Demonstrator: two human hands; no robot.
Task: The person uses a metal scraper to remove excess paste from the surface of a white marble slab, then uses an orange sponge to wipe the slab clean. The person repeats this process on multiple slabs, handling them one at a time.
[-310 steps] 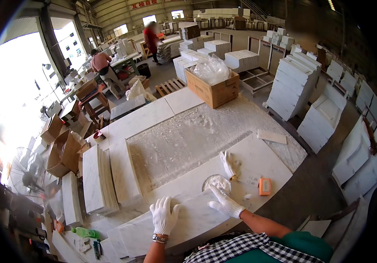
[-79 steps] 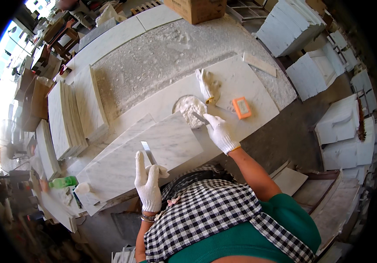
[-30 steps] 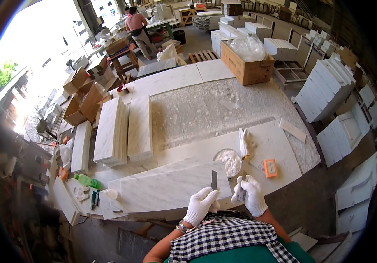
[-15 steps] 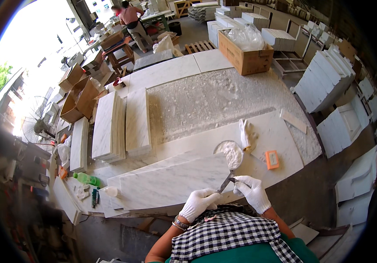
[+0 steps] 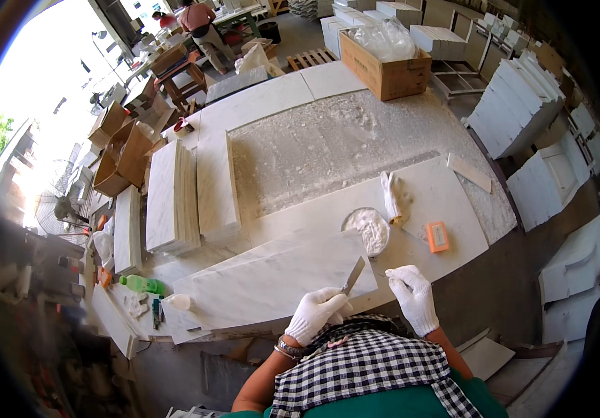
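My left hand [image 5: 315, 313], in a white knit glove, grips a putty knife [image 5: 354, 274] whose flat metal blade points up and away over the end of a marble slab [image 5: 272, 285]. To its right, apart from the knife, my gloved right hand [image 5: 415, 298] is closed with the fingertips pinched together. Anything small between those fingertips is too fine to make out. Just beyond the hands stands a round tub of white paste [image 5: 370, 230]. A crumpled work glove [image 5: 395, 198] lies beside the tub, and an orange box [image 5: 437, 237] sits to its right.
Stacked marble slabs [image 5: 171, 198] stand at the left of the table. Near its front left lie a green bottle [image 5: 141, 284] and a white cup [image 5: 179, 302]. A cardboard box [image 5: 387, 70] holding clear plastic sits on the far edge. Two people work in the background.
My right hand has moved away from the knife, slightly right and up. The knife in my left hand now points more upright, its blade clear of the right fingers.
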